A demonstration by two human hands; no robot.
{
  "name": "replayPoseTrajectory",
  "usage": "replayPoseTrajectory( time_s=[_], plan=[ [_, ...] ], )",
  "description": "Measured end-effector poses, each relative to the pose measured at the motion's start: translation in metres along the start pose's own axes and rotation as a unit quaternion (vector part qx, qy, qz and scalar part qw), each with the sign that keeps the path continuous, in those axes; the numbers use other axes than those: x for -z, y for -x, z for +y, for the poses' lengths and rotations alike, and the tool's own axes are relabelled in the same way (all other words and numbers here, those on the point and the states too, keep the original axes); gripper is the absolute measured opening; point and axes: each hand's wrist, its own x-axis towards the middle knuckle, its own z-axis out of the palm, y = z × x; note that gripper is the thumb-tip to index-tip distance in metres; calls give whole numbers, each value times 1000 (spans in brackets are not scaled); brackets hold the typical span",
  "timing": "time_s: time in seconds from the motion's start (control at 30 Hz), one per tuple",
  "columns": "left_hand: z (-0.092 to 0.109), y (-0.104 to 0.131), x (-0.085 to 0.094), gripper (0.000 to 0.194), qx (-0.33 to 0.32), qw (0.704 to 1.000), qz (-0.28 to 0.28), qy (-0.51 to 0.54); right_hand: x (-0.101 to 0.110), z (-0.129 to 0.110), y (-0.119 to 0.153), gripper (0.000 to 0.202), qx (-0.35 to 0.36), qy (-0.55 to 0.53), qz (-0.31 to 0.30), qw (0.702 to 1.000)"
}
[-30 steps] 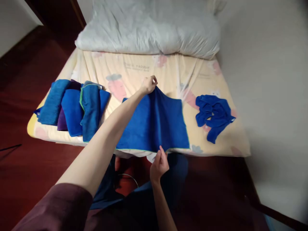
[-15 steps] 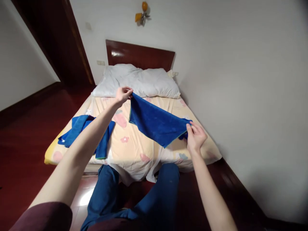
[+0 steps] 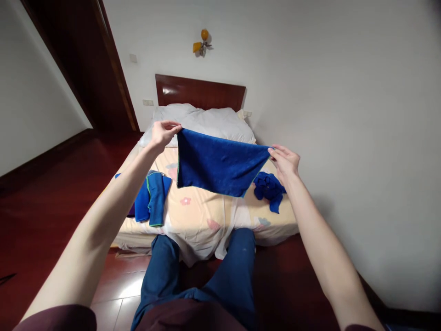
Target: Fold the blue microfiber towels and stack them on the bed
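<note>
A blue towel (image 3: 220, 161) with green edging hangs stretched in the air over the bed. My left hand (image 3: 165, 133) pinches its upper left corner, and my right hand (image 3: 285, 161) pinches the upper right one. The lower edge hangs free, slanting down to a point on the right. Beneath and to the left, several blue cloths (image 3: 156, 197) with green edges lie on the bed, partly hidden by my left forearm. A crumpled blue cloth (image 3: 268, 187) rests on the bed just below my right hand.
The bed (image 3: 196, 220) has a pale yellow patterned sheet, with grey-white pillows (image 3: 206, 120) at the dark wooden headboard (image 3: 200, 92). A wall (image 3: 361, 138) runs along the right side. My knees stand close against the bed's front edge.
My right hand has risen, bringing the towel's top edge nearer level and pulling it wider. My left hand has shifted slightly left. The crumpled cloth on the right shows more fully.
</note>
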Motion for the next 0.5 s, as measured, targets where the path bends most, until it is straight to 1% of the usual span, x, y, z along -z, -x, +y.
replayPoseTrajectory(
  time_s=[0.1, 0.3, 0.5],
  plan=[
    [3, 5, 5, 38, -7, 1000, 1, 13, 0, -5, -4, 42, 0, 3, 3, 1000],
    [1, 13, 9, 43, 13, 1000, 5, 8, 1, -8, -3, 39, 5, 4, 0, 1000],
    [-3, 22, 11, 45, 12, 1000, -20, 15, 9, -8, 2, 39, 0, 35, -1, 999]
  ],
)
